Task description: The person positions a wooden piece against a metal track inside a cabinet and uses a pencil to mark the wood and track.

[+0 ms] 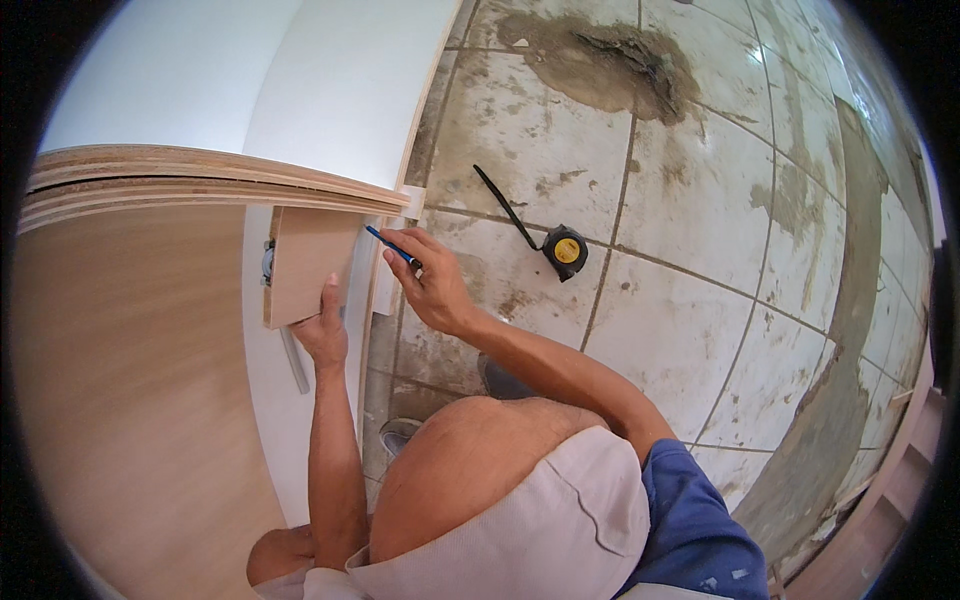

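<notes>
My left hand (325, 337) holds a small light-brown wooden board (312, 262) by its lower edge, thumb laid on its face. The board is up against the underside of a stack of plywood edges (200, 180). A silver metal fitting (268, 262) shows at the board's left edge. In my right hand (438, 288), a slim blue pen or pencil (386, 241) is pinched between the fingers. Its upper end lies near the board's right edge, by a narrow white panel (285, 425). I cannot make out whether it touches.
A black tape measure (565, 252) with a yellow centre and a strap lies on the dirty tiled floor (690, 300), right of my hands. Farther off is a broken patch (640, 70) in the tiles. A large wooden panel (140, 370) fills the left side; white panels (330, 90) stand beyond.
</notes>
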Tool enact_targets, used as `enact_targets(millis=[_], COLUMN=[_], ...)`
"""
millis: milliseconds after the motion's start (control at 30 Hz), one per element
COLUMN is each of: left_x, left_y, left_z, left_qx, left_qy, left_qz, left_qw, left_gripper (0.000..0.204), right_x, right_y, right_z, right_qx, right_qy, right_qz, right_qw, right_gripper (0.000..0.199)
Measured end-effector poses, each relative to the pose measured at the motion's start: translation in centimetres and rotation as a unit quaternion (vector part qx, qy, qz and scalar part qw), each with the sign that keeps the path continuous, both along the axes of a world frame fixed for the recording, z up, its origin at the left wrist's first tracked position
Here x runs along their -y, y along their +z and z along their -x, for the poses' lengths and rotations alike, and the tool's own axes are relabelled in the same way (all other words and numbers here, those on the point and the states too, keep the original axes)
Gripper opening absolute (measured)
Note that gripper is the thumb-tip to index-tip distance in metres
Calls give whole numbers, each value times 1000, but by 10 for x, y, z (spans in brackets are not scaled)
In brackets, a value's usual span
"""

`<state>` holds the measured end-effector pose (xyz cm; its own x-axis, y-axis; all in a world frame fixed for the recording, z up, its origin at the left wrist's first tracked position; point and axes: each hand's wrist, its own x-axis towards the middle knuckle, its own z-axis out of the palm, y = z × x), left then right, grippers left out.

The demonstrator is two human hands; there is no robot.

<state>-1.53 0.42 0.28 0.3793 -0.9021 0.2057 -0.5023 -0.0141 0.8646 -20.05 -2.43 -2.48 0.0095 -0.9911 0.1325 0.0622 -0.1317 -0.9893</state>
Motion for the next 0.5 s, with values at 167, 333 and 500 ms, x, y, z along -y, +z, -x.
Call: enact_targets(millis=[167,333,500], left_x=[-3,-1,0], left_y=[3,0,1], left_z=[-5,-5,-4], left_qx=[-2,-8,-17], left_qy=[2,-21,-20], left_qz=[-14,14,25], left_qw=[1000,1000,999], left_gripper=[45,42,43], right_x=[8,16,20], right_y=[2,-3,-5], right_z=[-5,-5,-5], right_qx=[-6,-37,-71], right_qy=[7,13,20], right_qz=[4,27,41], right_qw=[1000,999,996], right_gripper=[27,28,28])
